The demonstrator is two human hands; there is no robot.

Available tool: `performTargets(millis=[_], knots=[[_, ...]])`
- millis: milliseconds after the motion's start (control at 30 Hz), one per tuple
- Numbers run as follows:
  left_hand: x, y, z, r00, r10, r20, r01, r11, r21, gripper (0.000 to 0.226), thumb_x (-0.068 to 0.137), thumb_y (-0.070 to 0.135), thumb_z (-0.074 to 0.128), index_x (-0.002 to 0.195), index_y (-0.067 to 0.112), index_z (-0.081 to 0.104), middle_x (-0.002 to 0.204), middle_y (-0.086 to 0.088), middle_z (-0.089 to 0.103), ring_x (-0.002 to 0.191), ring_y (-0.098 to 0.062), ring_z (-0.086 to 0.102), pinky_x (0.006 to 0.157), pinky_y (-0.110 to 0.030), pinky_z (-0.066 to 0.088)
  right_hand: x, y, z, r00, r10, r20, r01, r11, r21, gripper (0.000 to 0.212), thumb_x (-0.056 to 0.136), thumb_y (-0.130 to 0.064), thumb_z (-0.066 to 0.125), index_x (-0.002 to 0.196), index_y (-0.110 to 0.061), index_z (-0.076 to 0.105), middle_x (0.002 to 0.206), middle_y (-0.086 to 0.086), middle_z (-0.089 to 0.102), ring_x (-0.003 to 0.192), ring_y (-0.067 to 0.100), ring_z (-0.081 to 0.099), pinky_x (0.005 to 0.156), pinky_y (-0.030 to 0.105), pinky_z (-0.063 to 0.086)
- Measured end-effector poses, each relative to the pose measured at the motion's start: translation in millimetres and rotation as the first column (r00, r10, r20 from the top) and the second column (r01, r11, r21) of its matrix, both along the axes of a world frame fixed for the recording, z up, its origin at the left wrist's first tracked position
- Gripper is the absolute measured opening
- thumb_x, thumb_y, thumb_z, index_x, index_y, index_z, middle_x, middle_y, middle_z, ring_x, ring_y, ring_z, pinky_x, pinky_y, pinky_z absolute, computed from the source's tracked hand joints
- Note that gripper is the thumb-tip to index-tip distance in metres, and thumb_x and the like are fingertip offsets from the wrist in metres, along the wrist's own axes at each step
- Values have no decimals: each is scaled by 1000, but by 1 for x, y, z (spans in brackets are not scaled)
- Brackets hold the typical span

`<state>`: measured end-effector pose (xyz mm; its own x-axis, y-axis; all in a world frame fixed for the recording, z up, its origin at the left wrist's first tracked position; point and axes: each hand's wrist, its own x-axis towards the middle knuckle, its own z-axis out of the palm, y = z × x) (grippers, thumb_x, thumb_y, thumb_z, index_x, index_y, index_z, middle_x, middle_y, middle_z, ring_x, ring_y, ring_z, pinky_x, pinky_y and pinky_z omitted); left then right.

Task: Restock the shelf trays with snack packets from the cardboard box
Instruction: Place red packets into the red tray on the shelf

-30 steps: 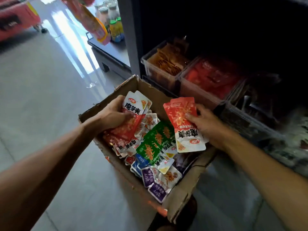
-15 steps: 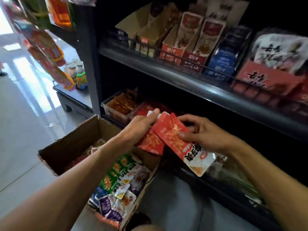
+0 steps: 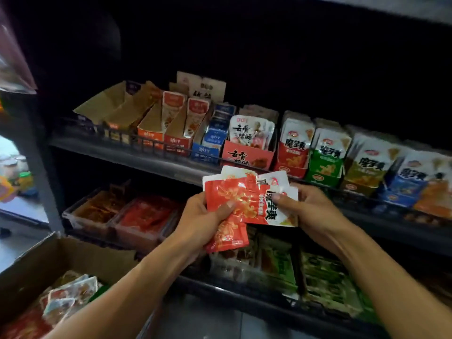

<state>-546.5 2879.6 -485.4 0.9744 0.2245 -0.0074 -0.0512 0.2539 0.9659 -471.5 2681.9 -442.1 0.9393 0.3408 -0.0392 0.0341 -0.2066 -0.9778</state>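
Note:
Both hands hold a bunch of red-and-white snack packets (image 3: 244,204) in front of the shelves. My left hand (image 3: 203,218) grips the red ends from the left, thumb on top. My right hand (image 3: 310,209) pinches the white ends from the right. The cardboard box (image 3: 49,260) sits at the lower left with mixed packets (image 3: 66,299) inside. Just behind the held bunch, on the upper shelf, stands a red display tray (image 3: 291,157) of matching red-and-white packets. Clear plastic trays (image 3: 137,218) with red and orange packets sit on the lower shelf.
The upper shelf (image 3: 127,157) carries a row of cardboard display boxes: orange, blue, red, green, yellow. Its black wire rail runs along the front. Green packets (image 3: 325,282) lie in a low tray under my right arm. Bright floor and a bottle display (image 3: 22,179) show at far left.
Both hands rose from the box to shelf height with red packets. The two bunches came together into one. My view lifted, so the box dropped to the lower left.

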Motion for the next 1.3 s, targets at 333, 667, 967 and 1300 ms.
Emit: performTargets(millis=[333, 667, 967, 1300], knots=[[15, -62, -1, 990, -144, -9, 144, 988, 62, 21, 86, 11, 73, 105, 15, 67, 92, 3, 77, 85, -15, 74, 76, -33, 56, -12, -45, 24, 962, -211, 174, 210, 977, 24, 15, 83, -8, 74, 97, -10, 70, 86, 5, 77, 73, 19, 74, 57, 30, 58], [33, -100, 7, 992, -124, -15, 124, 992, 24, 8, 92, 21, 67, 99, 16, 69, 85, 3, 77, 76, -12, 73, 69, -29, 53, -2, -65, 53, 985, -57, 161, 84, 983, -166, 37, 79, -1, 77, 109, -12, 58, 97, 7, 75, 91, 22, 73, 80, 39, 60], [54, -87, 20, 996, -82, -32, 85, 991, 107, 17, 81, 2, 77, 94, 10, 70, 88, -6, 73, 60, -7, 68, 53, -19, 50, 48, -82, 103, 868, -278, 413, 377, 908, -183, 26, 82, 0, 74, 101, -10, 59, 93, 2, 71, 83, 15, 70, 75, 36, 60], [74, -66, 24, 1000, 12, -25, -11, 997, 72, 15, 83, 6, 76, 88, 18, 69, 96, -2, 71, 65, -9, 68, 50, -20, 50, 113, -35, 123, 775, 20, 632, 415, 738, -533, 23, 85, -19, 76, 99, -13, 59, 94, 0, 66, 85, 16, 64, 80, 42, 59]])
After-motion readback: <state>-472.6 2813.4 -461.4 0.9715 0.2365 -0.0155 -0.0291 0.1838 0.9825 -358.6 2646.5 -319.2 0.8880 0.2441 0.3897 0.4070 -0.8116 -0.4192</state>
